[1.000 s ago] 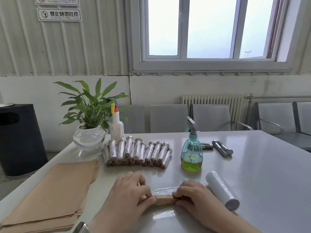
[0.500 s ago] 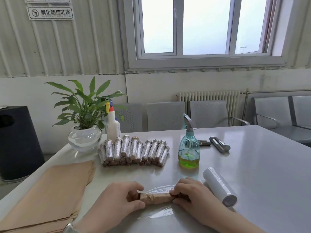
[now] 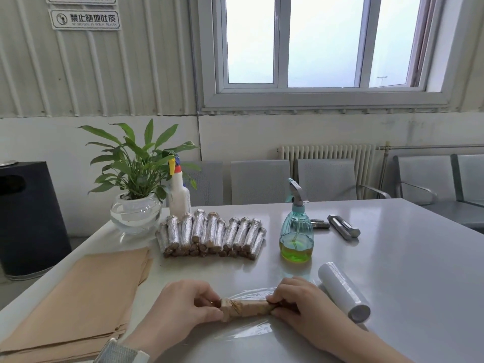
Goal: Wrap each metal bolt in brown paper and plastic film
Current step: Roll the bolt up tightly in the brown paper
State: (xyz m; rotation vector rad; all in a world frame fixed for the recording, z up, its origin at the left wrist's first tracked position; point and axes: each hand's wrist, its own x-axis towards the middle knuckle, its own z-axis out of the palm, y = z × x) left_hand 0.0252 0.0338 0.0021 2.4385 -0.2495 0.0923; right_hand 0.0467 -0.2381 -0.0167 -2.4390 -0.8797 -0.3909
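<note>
Head view shows the paper-wrapped bolt (image 3: 247,309) lying crosswise on a sheet of plastic film (image 3: 243,334) at the near tabletop (image 3: 392,284) edge. Left hand (image 3: 183,305) and right hand (image 3: 303,302) each pinch one end in a curled grip. It likely feels heavy and rigid under crinkly paper; the film clings, so the ends suit holding. Fingertips underneath stay hidden.
</note>
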